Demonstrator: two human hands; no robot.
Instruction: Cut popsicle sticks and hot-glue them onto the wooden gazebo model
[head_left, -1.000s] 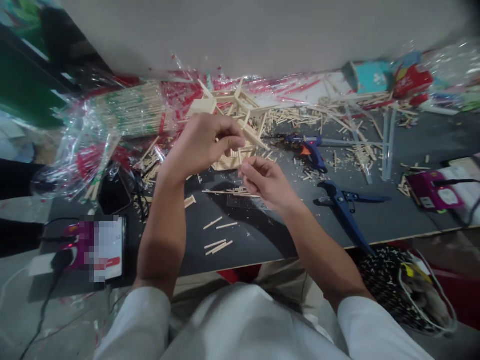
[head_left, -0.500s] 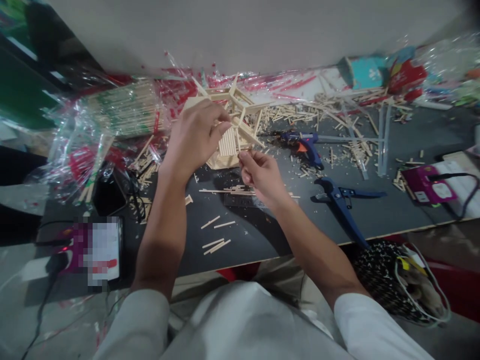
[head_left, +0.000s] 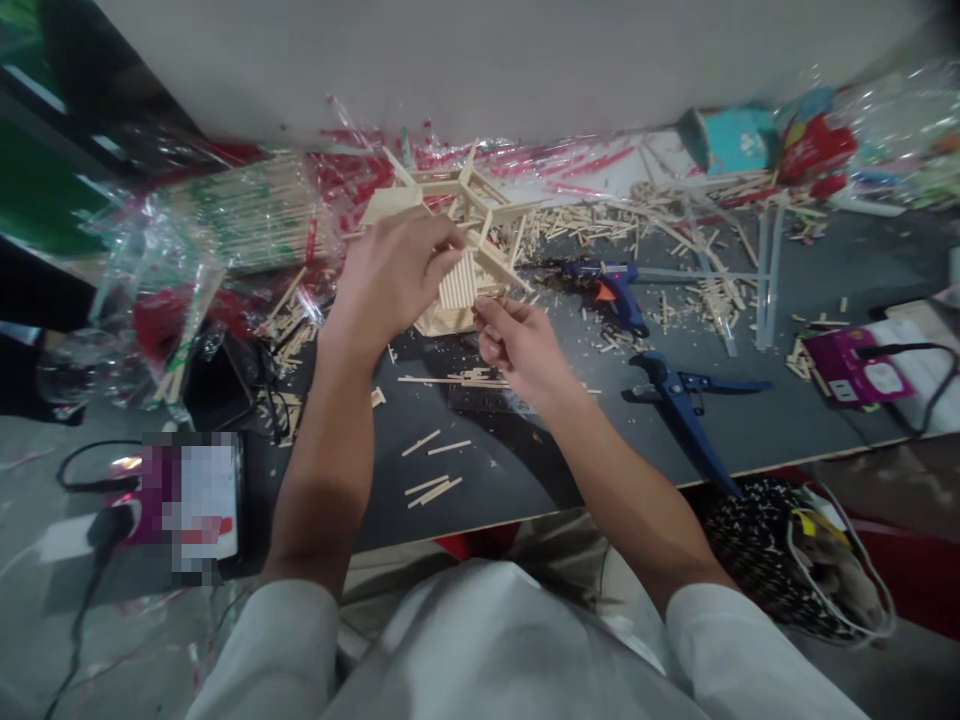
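A small model built of pale wooden sticks (head_left: 459, 285) is held above the dark table (head_left: 525, 470). My left hand (head_left: 394, 275) is closed on the model's left side, fingers curled over its slatted panel. My right hand (head_left: 517, 345) sits just below and right of it, thumb and forefinger pinched at the panel's lower edge; what they pinch is too small to name. Loose cut sticks (head_left: 436, 488) lie on the table under my forearms.
A blue glue gun (head_left: 615, 290) and blue cutters (head_left: 686, 410) lie to the right. A bundle of long sticks in plastic wrap (head_left: 247, 215) is at the left. Stick offcuts (head_left: 697, 290) litter the back. A purple power strip (head_left: 855, 375) sits far right, a patterned bag (head_left: 795, 560) below the table edge.
My left hand has turned the stick model so its slatted panel faces me. My right hand has risen from over the table to the panel's lower edge.
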